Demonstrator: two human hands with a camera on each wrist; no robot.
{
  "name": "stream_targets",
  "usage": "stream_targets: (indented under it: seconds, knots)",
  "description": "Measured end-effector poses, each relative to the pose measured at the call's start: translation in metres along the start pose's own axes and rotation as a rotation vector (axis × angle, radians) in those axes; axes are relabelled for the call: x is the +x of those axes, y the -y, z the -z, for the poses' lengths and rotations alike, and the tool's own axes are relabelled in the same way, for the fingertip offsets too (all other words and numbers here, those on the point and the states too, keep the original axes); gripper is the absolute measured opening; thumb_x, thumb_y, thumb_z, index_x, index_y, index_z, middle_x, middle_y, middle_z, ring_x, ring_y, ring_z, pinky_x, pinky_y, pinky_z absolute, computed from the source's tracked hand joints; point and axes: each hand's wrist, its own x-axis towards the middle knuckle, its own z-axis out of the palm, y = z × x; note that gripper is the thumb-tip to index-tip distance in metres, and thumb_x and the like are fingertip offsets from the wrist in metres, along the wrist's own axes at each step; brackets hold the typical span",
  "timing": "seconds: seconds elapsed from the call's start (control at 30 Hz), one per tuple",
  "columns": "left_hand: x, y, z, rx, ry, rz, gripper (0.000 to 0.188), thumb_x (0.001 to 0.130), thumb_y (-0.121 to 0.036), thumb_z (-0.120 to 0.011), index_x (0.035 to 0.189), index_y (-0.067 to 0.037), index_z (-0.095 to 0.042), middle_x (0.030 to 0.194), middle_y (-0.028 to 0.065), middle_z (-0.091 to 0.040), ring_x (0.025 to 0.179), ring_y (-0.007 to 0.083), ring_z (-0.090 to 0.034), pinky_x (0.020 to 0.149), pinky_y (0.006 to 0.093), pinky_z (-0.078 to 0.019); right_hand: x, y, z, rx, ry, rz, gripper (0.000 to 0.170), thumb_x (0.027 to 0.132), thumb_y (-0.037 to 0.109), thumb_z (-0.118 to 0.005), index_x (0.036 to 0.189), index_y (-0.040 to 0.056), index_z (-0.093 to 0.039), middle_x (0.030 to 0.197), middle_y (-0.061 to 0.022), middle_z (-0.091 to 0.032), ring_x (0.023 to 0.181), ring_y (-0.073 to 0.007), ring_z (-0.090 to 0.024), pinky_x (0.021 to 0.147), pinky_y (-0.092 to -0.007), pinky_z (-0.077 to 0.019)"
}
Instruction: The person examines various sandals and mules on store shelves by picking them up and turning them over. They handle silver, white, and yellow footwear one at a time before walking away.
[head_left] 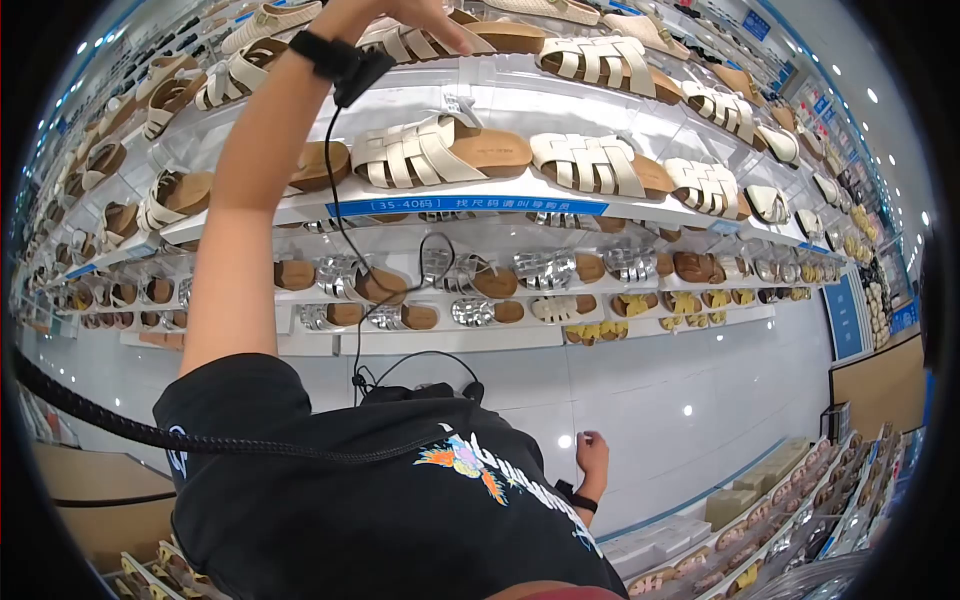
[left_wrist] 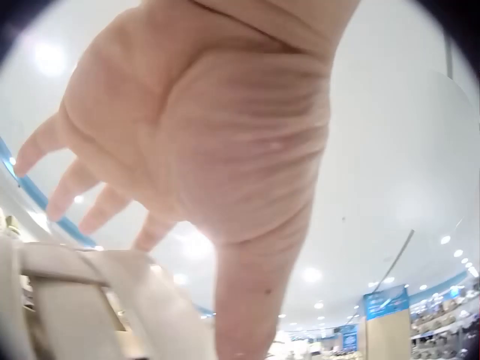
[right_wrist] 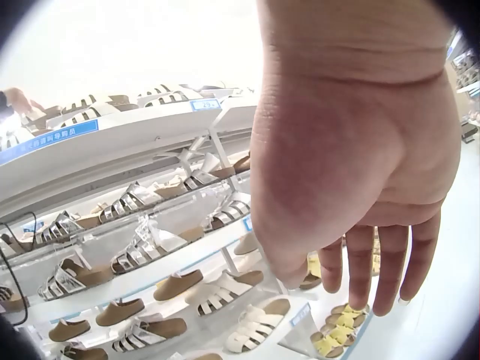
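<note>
My left hand reaches up to the upper shelf, over a white strappy sandal with a brown footbed. In the left wrist view, the palm faces the camera with spread fingers, and the thumb points down beside the sandal's wide white straps. The thumb's tip is cut off at the lower edge. Down at my side hangs my right hand, holding nothing. Its relaxed fingers point downward in the right wrist view, away from the racks.
Below the left hand, a shelf carries more white woven sandals above a blue label strip. Lower tiers hold silver sandals and yellow ones. A black cable dangles from the left wrist. Another shoe rack stands behind at lower right.
</note>
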Motion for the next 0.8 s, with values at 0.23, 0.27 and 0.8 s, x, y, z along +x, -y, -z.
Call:
stream_targets:
  seconds: [0.23,0.27,0.8]
  knots:
    - [0.028,0.028,-0.024,-0.013,0.177,-0.078,0.127,0.066,-0.056,-0.093,0.16,0.002,-0.03,0.161,0.0268,-0.041,0.142,0.0379,-0.048,0.115,0.0431,-0.0433,0.063,0.067,0.034,0.043,-0.027,0.07,0.04,0.095,0.036,-0.068,0.119,0.0035,-0.073,0.107,-0.023,-0.077,0.101,-0.0397,-0.074,0.09,-0.0459,-0.0576]
    - [0.027,0.027,-0.024,-0.039,0.159,-0.105,0.12,0.067,-0.049,-0.094,0.158,0.002,-0.034,0.157,0.0268,-0.046,0.141,0.0373,-0.05,0.114,0.0416,-0.0443,0.068,0.07,0.03,0.052,-0.004,0.079,0.04,0.095,0.036,-0.069,0.118,0.0037,-0.073,0.107,-0.0228,-0.077,0.101,-0.0397,-0.074,0.09,-0.0457,-0.0576]
    - [0.019,0.032,-0.032,-0.027,0.129,-0.093,0.1,0.07,-0.039,-0.092,0.15,0.001,-0.048,0.144,0.0231,-0.058,0.13,0.0355,-0.057,0.108,0.0411,-0.0475,0.105,0.087,-0.023,-0.014,0.417,0.255,0.048,0.094,0.039,-0.069,0.125,0.0027,-0.069,0.111,-0.0221,-0.076,0.104,-0.0399,-0.073,0.093,-0.0454,-0.0565]
